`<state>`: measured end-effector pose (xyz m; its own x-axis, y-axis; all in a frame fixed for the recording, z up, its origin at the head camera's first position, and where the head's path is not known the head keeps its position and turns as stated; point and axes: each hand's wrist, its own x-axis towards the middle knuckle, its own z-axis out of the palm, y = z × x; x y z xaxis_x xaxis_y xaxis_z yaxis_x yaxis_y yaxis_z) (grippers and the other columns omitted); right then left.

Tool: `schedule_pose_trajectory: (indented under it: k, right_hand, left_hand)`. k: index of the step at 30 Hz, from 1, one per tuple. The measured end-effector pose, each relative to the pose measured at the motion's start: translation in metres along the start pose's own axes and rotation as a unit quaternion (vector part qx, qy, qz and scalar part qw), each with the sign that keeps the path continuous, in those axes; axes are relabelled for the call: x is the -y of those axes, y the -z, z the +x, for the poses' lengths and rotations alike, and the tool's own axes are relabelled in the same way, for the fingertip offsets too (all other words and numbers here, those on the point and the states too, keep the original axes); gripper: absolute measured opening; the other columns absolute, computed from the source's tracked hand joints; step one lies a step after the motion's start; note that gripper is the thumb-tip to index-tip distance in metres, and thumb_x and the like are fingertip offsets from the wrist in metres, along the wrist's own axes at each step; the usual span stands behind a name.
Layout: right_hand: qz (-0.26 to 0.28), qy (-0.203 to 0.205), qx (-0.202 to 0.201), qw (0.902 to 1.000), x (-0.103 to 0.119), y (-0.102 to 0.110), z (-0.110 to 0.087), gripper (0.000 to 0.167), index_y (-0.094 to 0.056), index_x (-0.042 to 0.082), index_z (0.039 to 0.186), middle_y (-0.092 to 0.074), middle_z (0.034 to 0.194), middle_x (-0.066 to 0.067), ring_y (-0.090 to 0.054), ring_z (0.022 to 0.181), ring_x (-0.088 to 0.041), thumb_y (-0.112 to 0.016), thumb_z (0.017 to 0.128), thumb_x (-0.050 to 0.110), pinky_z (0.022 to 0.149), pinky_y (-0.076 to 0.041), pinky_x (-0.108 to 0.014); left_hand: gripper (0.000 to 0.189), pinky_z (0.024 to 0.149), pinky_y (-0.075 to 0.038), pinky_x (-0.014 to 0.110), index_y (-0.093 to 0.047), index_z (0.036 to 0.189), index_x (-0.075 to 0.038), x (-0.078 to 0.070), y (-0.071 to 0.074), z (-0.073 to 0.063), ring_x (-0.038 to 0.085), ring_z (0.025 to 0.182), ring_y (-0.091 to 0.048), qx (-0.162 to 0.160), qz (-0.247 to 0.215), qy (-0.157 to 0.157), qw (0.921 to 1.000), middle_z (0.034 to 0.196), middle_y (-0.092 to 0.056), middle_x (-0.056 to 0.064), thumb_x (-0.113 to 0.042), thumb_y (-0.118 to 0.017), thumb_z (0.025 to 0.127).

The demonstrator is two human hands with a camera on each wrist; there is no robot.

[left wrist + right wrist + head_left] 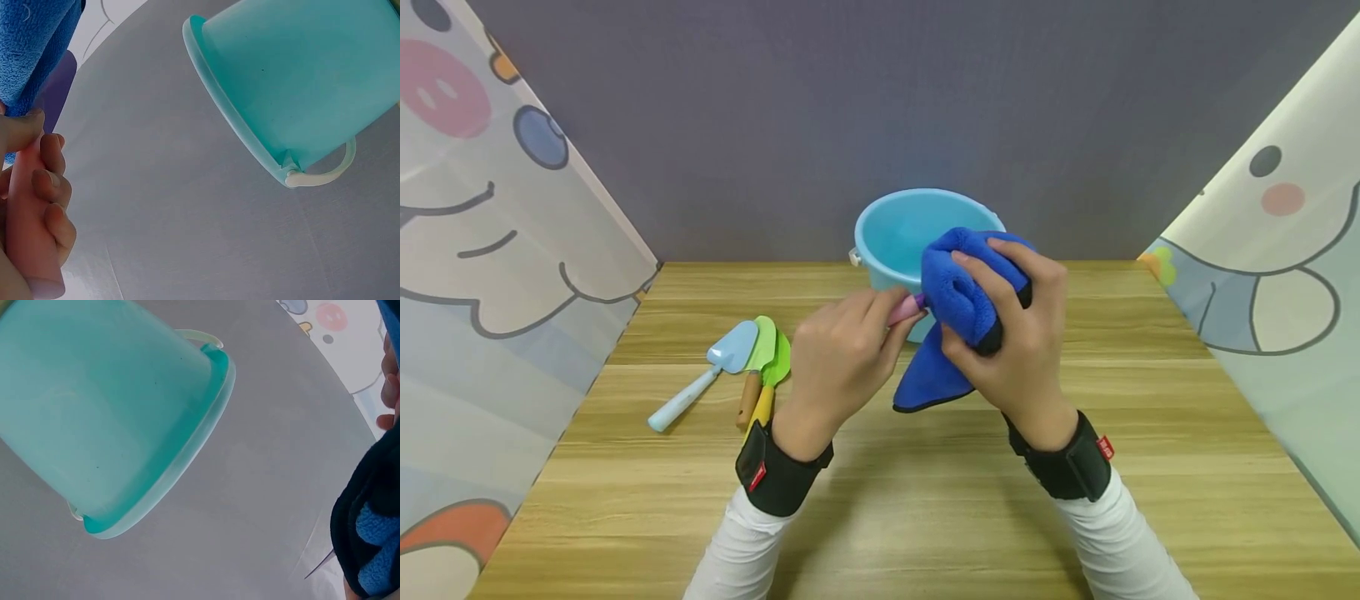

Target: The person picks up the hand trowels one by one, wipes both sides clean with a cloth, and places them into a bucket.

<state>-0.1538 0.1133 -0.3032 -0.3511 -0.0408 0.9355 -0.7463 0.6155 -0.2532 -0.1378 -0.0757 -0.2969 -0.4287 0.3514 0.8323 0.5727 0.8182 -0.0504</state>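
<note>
The person's left hand point(842, 346) grips the pink handle of a purple-bladed trowel point(906, 312), its fingers curled round the handle. The right hand point(1026, 329) has its fingers clamped on a bunched blue cloth point(955, 279) with black edging, and one corner of the cloth hangs below them. The trowel is held above the counter point(1157, 433), its blade against the cloth and largely hidden by it.

Just beyond the hands, a light-blue bucket point(891, 229) stands upright before a grey wall point(820, 125), partly covered by the cloth in the head view. To the left of the left hand lie a light-blue trowel point(703, 381), a pale-green trowel point(762, 346) with a brown handle and a bright-green trowel point(780, 364) with a yellow handle, grouped close together. Black wristbands point(784, 477) sit over white sleeves point(739, 542).
</note>
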Motion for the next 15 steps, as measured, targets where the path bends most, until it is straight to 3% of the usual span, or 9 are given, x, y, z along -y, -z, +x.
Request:
schedule_pose_trajectory:
  k: [9, 15]
  right_hand:
    - [0.008, -0.014, -0.005, 0.9999, -0.0029, 0.0033, 0.0019, 0.052, -0.068, 0.013, 0.122, -0.054, 0.132, -0.022, -0.052, 0.122, -0.043, -0.061, 0.090, 0.053, 0.103, -0.044, -0.049]
    - [0.017, -0.022, -0.017, 0.9995, -0.0074, 0.0056, 0.0041, 0.055, -0.067, 0.012, 0.121, -0.055, 0.130, -0.025, -0.053, 0.122, -0.043, -0.062, 0.090, 0.057, 0.103, -0.043, -0.047]
  left_hand:
    - [0.024, 0.048, -0.049, 0.029, -0.073, 0.105, -0.007, -0.0002, 0.0007, -0.0002, 0.016, 0.057, -0.064, -0.008, -0.001, -0.005, 1.0000, 0.077, -0.072, 0.003, -0.030, -0.069, 0.098]
    - [0.024, 0.048, -0.048, 0.028, -0.073, 0.105, -0.008, 0.0000, 0.0014, -0.0003, 0.016, 0.057, -0.064, -0.011, -0.002, -0.007, 0.9999, 0.077, -0.071, 0.002, -0.030, -0.069, 0.098]
